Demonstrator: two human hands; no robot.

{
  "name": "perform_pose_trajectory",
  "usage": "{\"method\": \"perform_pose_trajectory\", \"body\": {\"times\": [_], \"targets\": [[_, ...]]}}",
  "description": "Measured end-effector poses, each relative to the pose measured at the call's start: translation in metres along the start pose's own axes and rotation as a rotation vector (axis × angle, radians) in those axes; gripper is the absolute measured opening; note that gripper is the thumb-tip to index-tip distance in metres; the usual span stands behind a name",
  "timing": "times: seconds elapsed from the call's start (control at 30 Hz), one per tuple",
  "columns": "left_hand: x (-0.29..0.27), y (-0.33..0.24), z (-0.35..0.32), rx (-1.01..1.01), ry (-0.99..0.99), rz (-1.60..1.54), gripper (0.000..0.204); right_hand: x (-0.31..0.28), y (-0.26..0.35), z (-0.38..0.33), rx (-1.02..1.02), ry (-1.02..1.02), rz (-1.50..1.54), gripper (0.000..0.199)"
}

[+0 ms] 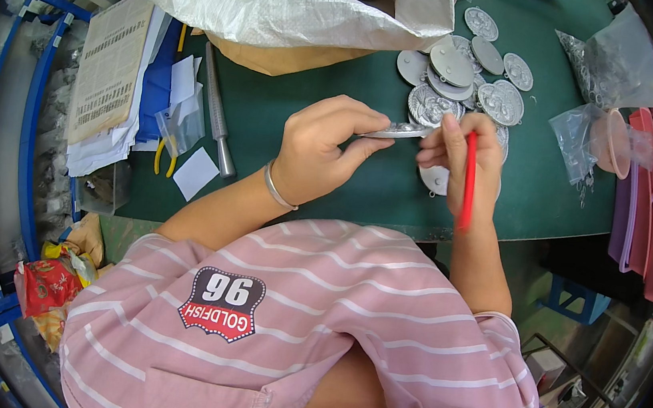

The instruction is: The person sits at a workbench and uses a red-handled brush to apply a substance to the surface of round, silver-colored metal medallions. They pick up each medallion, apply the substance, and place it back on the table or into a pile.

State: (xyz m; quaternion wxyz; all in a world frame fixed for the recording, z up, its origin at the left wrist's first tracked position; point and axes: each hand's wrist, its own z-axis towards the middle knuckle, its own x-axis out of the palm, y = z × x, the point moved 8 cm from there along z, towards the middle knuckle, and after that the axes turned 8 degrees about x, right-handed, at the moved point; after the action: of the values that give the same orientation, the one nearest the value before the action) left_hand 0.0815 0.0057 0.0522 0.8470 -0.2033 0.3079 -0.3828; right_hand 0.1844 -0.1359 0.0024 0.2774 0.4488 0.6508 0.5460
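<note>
A round silver-grey metal medal (401,131) is pinched between the thumb and fingers of my left hand (318,148), tilted nearly edge-on. Close to its right edge is my right hand (467,159), closed around a slim tool with a red handle (469,184). The handle points back toward me, and the tool's working end is hidden by my fingers. Just beyond both hands, similar medals (501,103) with raised relief or plain backs lie in a loose, overlapping heap. One plain-backed medal (433,181) sits partly under my right hand.
A white woven sack (299,17) holding more discs stands at the far side of the green table (275,93). Leftward lie a metal rod tool (219,111), papers (112,71) and yellow-handled pliers (165,160). Clear plastic bags (612,63) and coloured bins (649,200) are at right.
</note>
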Motion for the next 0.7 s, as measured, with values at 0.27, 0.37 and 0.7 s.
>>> {"method": "perform_pose_trajectory", "body": {"times": [0.27,0.37,0.7], "targets": [[0.009,0.010,-0.008,-0.224,0.157,-0.094,0.085,0.011,0.001,0.002,-0.236,0.067,0.013,0.023],[0.015,0.040,-0.027,-0.657,0.028,-0.753,0.075,0.018,0.011,-0.010,-0.372,0.137,-0.044,0.024],[-0.003,0.030,-0.023,-0.425,0.029,-0.400,0.018,0.032,0.024,-0.027,-0.453,0.278,-0.005,0.029]]}}
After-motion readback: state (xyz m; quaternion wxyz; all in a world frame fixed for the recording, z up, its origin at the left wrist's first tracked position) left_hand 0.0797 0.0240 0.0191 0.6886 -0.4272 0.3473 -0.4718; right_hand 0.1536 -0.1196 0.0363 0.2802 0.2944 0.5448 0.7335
